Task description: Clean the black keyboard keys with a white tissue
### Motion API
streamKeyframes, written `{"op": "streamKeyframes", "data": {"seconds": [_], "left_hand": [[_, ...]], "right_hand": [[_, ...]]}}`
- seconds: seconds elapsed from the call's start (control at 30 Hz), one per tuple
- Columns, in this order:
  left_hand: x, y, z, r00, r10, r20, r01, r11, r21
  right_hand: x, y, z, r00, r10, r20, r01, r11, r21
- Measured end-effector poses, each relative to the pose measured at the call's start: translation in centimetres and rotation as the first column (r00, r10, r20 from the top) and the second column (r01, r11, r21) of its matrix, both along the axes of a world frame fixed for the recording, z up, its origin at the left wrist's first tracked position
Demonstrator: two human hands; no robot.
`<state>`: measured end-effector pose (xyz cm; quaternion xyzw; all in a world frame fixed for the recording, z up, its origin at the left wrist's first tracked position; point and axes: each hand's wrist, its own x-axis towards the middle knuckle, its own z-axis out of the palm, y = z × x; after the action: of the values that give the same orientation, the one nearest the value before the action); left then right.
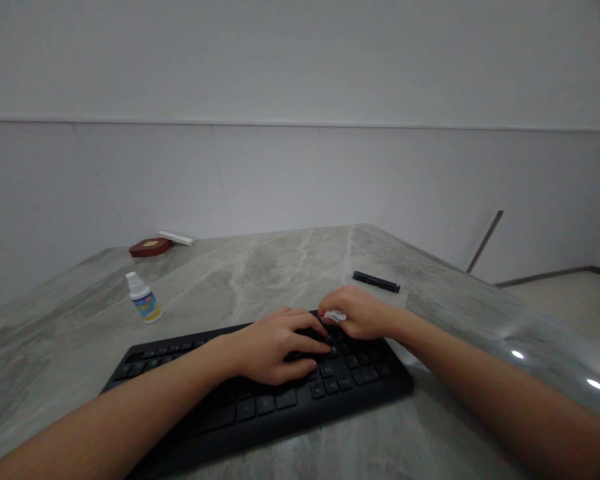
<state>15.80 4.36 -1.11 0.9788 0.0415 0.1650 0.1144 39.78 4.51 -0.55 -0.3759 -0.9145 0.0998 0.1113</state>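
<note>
A black keyboard (300, 407) lies at a slant on the grey marbled table in front of me. My left hand (280, 347) rests flat on its keys with the fingers spread to the right. At the keyboard's upper right, my right hand (355, 312) is curled closed around a crumpled white wipe (335, 316), pressing it on or just over the keys. Most of the wipe is hidden by the fingers. The keys under both hands are covered from view.
A white spray bottle (144, 300) with a blue and yellow label stands left of the keyboard. Beyond the right hand lies a black pen (376, 281). A reddish-brown case (150, 247) and a white flat strip (176, 237) sit at the back left, near the wall.
</note>
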Motion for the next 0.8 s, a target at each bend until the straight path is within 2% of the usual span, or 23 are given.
{"op": "streamKeyframes", "data": {"seconds": [0.13, 0.27, 0.33, 0.8], "left_hand": [[0.0, 0.0, 0.0, 1.000, -0.003, 0.004, 0.003, 1.000, 0.001], [0.0, -0.1, 0.1, 1.000, 0.001, 0.012, -0.001, 1.000, 0.003], [0.0, -0.2, 0.1, 1.000, 0.001, 0.010, -0.001, 1.000, -0.001], [0.1, -0.2, 0.2, 1.000, -0.001, 0.007, 0.001, 1.000, 0.009]], "right_hand": [[-0.2, -0.3, 0.5, 0.998, -0.031, 0.046, 0.032, 0.999, -0.016], [-0.4, -0.8, 1.1, 0.971, -0.197, 0.139, 0.196, 0.980, 0.022], [-0.5, -1.0, 1.2, 0.959, -0.233, 0.160, 0.230, 0.972, 0.037], [-0.8, -1.3, 1.5, 0.923, -0.269, 0.273, 0.243, 0.962, 0.128]]}}
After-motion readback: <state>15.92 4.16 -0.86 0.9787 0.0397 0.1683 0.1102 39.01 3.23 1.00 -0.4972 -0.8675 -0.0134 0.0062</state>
